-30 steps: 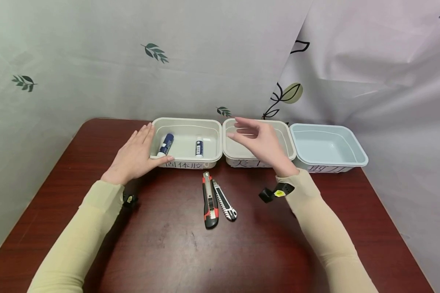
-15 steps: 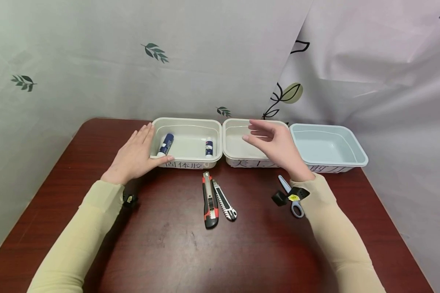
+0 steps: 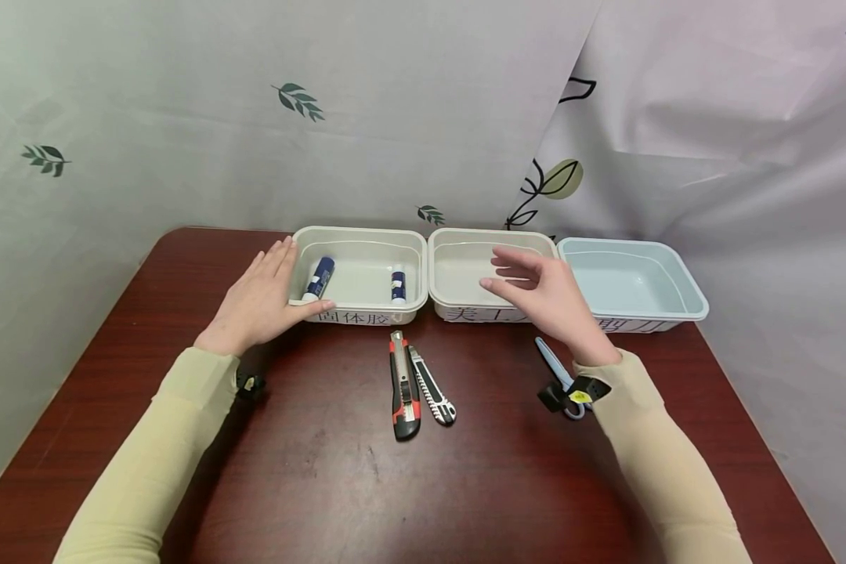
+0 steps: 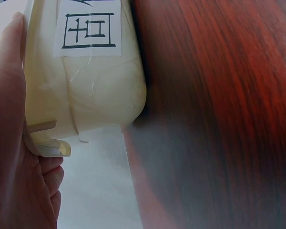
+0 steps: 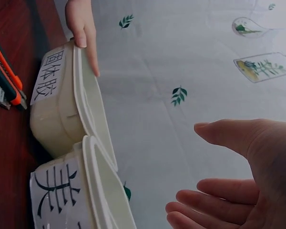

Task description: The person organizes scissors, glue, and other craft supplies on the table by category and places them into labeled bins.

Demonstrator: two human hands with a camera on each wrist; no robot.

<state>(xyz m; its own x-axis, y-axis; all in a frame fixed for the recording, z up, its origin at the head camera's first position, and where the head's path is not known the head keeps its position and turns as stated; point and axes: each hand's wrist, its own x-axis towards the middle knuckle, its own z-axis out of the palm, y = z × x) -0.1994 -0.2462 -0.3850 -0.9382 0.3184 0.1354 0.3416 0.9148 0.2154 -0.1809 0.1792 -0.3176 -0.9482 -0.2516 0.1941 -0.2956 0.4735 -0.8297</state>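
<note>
I see red-black utility knife (image 3: 403,388) beside silver-black utility knife (image 3: 431,388), off left tub's (image 3: 366,307) front right corner | scissors (image 3: 551,359) toward table's (image 3: 310,486) right edge | left hand (image 3: 257,298), fingers straight, against that tub's left rim; two glue sticks (image 3: 320,278) inside | right hand (image 3: 544,291), grasping nothing, above middle tub (image 3: 458,304)

And there's the table (image 3: 324,501), glossy dark red wood; behind the table, a pale cloth (image 3: 423,117) dotted with green leaf sprigs (image 3: 300,102); above its back right, a black-outlined olive leaf (image 3: 562,179)!
</note>
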